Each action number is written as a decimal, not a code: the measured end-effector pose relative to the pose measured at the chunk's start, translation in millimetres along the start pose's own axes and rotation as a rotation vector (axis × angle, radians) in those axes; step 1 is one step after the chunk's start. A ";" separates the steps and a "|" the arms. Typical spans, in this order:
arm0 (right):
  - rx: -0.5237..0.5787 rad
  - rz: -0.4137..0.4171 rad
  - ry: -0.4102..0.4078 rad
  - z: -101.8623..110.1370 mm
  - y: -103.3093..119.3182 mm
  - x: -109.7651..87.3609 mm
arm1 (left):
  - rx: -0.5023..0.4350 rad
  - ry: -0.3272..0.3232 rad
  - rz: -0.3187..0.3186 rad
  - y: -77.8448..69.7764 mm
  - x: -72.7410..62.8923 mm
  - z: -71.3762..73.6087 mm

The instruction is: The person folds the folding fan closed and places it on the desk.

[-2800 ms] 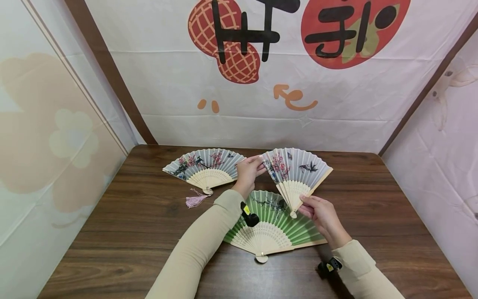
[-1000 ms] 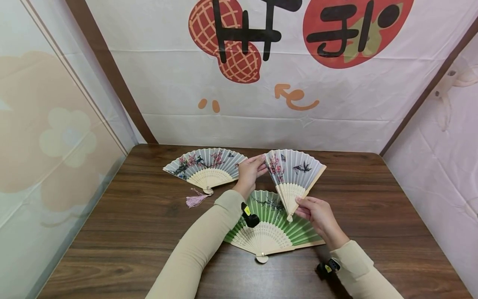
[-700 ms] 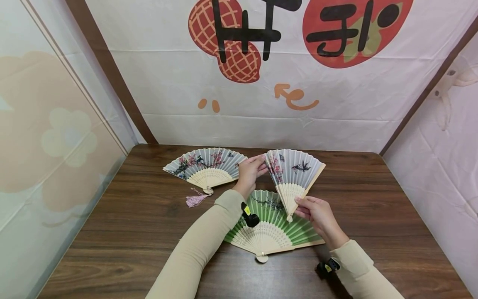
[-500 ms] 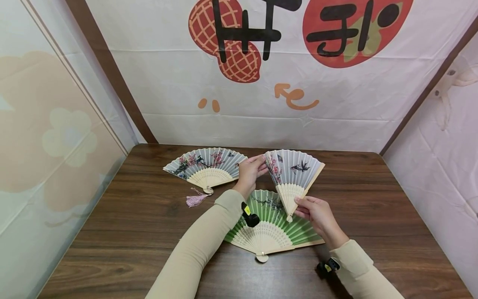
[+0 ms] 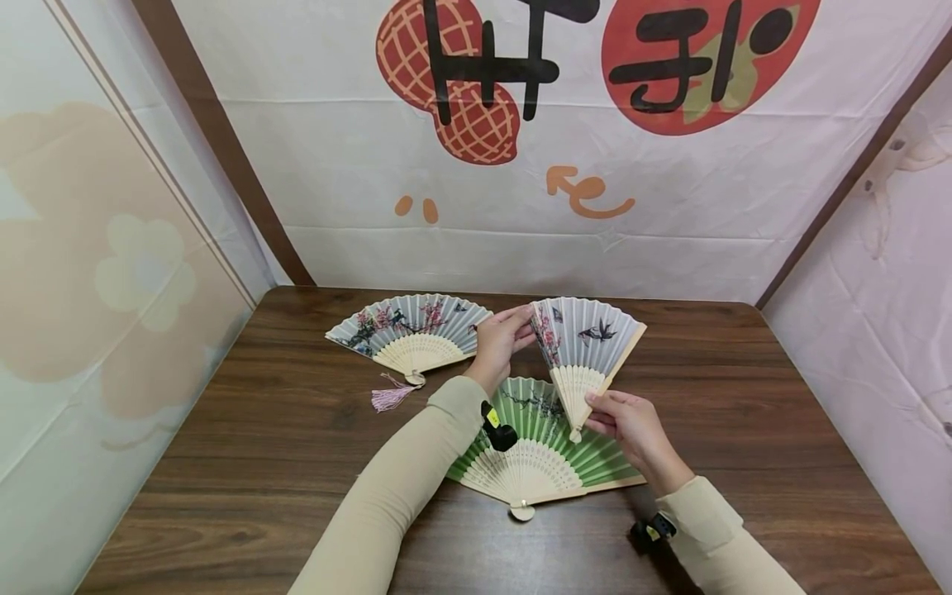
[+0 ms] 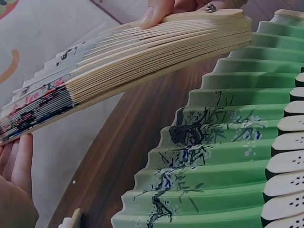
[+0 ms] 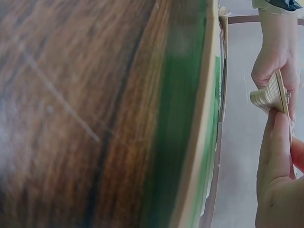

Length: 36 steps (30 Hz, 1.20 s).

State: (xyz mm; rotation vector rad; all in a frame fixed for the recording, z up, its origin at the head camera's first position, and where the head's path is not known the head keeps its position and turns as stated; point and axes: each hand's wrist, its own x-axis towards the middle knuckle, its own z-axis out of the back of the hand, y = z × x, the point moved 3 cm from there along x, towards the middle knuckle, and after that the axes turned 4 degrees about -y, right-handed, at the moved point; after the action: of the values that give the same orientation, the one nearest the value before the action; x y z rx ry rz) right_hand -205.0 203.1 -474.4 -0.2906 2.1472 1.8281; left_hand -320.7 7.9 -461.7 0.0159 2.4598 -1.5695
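A partly spread grey-blue folding fan (image 5: 591,335), printed with pink blossoms and a dark bird, is held up above the back of the table. My left hand (image 5: 497,343) holds its upper left edge; the left wrist view shows those fingers (image 6: 21,164) against the end of the stacked ribs. My right hand (image 5: 632,426) pinches the pale ribs near the pivot, thumb on the near face. Below it lies a green folding fan (image 5: 531,471), spread wide, partly hidden by my left forearm. In the right wrist view, both hands meet the held fan (image 7: 270,95) edge-on.
Another grey-blue folding fan (image 5: 416,330), spread open with a pink tassel (image 5: 390,398), lies left of my left hand, which covers its right end. The brown wooden table (image 5: 260,487) ends at a printed cloth backdrop (image 5: 335,182).
Since the earliest frame the held fan has narrowed, its right edge swinging left. My right hand has shifted slightly left with it. Over the last half second almost nothing moves.
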 end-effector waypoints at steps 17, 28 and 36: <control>-0.040 0.017 -0.001 -5.6 -0.6 -1.0 | -0.008 0.009 0.003 2.0 0.4 -2.0; -0.048 0.007 0.002 -6.8 -0.6 -1.0 | 0.020 0.020 0.016 2.4 0.5 -2.4; -0.049 0.002 0.013 -7.4 -0.5 -1.6 | 0.038 0.016 0.022 1.9 -0.1 -2.7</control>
State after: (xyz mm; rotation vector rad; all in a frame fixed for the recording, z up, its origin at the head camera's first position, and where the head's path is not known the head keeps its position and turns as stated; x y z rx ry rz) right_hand -204.1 195.7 -473.3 -0.3125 2.1147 1.8869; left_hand -320.8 11.2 -462.3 0.0622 2.4332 -1.6134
